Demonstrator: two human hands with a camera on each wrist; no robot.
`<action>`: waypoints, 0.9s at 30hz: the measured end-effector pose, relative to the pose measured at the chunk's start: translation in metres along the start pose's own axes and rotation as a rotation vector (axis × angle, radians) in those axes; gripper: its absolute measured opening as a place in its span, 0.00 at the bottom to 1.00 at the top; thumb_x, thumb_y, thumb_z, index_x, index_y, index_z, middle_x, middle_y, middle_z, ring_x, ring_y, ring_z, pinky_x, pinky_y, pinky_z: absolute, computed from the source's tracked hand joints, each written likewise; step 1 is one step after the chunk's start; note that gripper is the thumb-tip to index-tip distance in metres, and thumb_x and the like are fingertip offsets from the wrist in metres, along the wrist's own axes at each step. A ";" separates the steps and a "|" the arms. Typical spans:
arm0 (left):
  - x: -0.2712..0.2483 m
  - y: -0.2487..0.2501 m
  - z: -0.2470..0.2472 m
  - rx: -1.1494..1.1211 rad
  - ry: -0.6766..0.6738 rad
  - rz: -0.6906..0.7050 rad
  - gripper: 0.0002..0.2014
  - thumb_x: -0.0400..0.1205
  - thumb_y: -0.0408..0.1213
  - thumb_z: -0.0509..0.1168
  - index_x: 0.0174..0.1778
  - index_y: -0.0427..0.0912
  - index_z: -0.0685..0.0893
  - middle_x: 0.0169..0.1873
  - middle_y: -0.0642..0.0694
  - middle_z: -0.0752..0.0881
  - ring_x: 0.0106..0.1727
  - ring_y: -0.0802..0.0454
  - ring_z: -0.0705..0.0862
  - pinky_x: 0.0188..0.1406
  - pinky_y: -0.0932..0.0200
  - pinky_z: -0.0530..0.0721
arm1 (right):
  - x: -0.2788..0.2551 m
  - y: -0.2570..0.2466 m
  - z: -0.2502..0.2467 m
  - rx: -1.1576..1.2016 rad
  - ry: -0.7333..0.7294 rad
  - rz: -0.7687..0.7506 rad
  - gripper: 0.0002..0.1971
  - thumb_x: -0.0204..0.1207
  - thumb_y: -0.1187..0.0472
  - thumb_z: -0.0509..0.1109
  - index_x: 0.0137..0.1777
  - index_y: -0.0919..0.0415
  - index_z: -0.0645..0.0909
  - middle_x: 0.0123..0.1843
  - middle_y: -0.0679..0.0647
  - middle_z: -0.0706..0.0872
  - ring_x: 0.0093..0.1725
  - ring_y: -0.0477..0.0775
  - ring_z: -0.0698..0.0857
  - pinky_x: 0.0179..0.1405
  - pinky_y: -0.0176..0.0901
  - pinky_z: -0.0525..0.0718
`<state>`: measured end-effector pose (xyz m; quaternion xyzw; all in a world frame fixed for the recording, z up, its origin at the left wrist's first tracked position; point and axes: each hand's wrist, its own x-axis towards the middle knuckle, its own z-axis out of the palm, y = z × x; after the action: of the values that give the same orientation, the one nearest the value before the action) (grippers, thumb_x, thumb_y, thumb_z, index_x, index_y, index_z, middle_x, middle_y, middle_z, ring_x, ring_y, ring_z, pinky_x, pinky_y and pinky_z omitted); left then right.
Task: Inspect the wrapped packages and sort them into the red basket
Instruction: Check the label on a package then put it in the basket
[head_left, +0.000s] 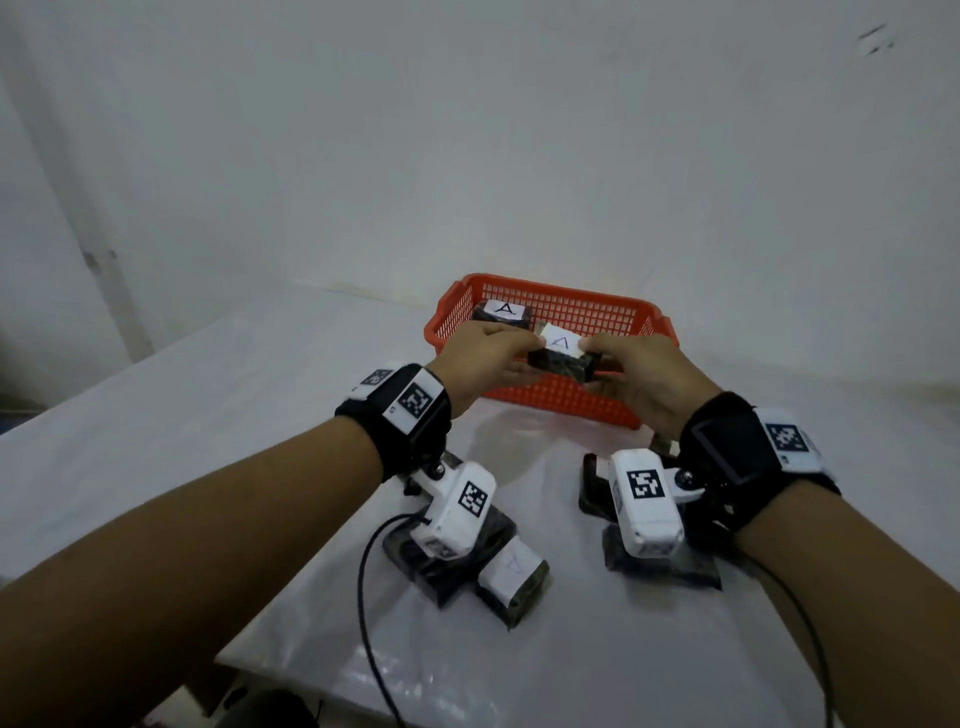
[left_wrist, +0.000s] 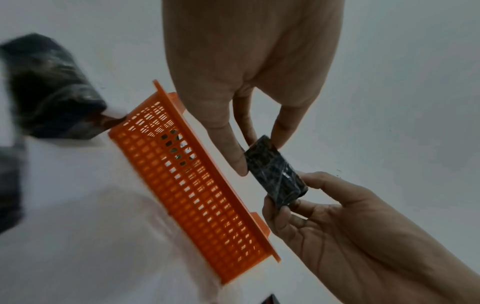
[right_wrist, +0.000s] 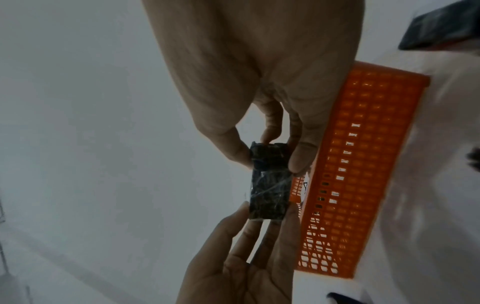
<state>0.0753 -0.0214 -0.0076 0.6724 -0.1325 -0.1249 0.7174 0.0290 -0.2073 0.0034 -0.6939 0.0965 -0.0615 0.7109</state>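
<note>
Both hands hold one dark plastic-wrapped package (head_left: 563, 358) just above the near wall of the red basket (head_left: 571, 402), its white label with a triangle mark facing up. My left hand (head_left: 511, 349) pinches its left end and my right hand (head_left: 607, 364) pinches its right end. In the left wrist view the left hand (left_wrist: 259, 153) grips the package (left_wrist: 275, 174) between thumb and fingers. In the right wrist view the right hand (right_wrist: 270, 159) does the same on the package (right_wrist: 269, 191). A second labelled package (head_left: 503, 313) lies inside the basket at its back left.
On the white table near me lie more dark packages: two at the left (head_left: 457, 566), one with a white label (head_left: 511, 571), and two at the right (head_left: 662, 564), partly hidden by the wrist cameras. Cables trail off the front edge. A white wall stands behind the basket.
</note>
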 end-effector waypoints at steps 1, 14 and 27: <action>0.012 0.005 0.002 0.010 0.014 -0.012 0.13 0.86 0.28 0.70 0.62 0.22 0.86 0.58 0.29 0.91 0.57 0.35 0.94 0.53 0.51 0.95 | 0.007 -0.006 -0.001 0.012 -0.001 0.014 0.13 0.83 0.67 0.74 0.62 0.76 0.83 0.54 0.65 0.90 0.43 0.54 0.90 0.31 0.38 0.88; 0.186 0.035 0.023 0.303 0.080 -0.103 0.20 0.84 0.38 0.73 0.65 0.26 0.86 0.52 0.33 0.90 0.47 0.43 0.89 0.59 0.45 0.93 | 0.149 -0.044 -0.025 -0.021 0.167 0.114 0.03 0.80 0.74 0.74 0.49 0.73 0.83 0.61 0.71 0.87 0.55 0.63 0.88 0.47 0.50 0.91; 0.267 0.015 0.009 0.516 -0.066 -0.321 0.17 0.89 0.32 0.66 0.71 0.26 0.82 0.64 0.31 0.89 0.66 0.35 0.90 0.56 0.49 0.90 | 0.259 0.007 -0.032 -0.330 0.213 0.164 0.12 0.72 0.63 0.83 0.50 0.71 0.88 0.51 0.61 0.92 0.49 0.59 0.92 0.47 0.50 0.95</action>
<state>0.3211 -0.1243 0.0134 0.8402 -0.0749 -0.2208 0.4895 0.2736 -0.2957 -0.0172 -0.7803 0.2359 -0.0599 0.5761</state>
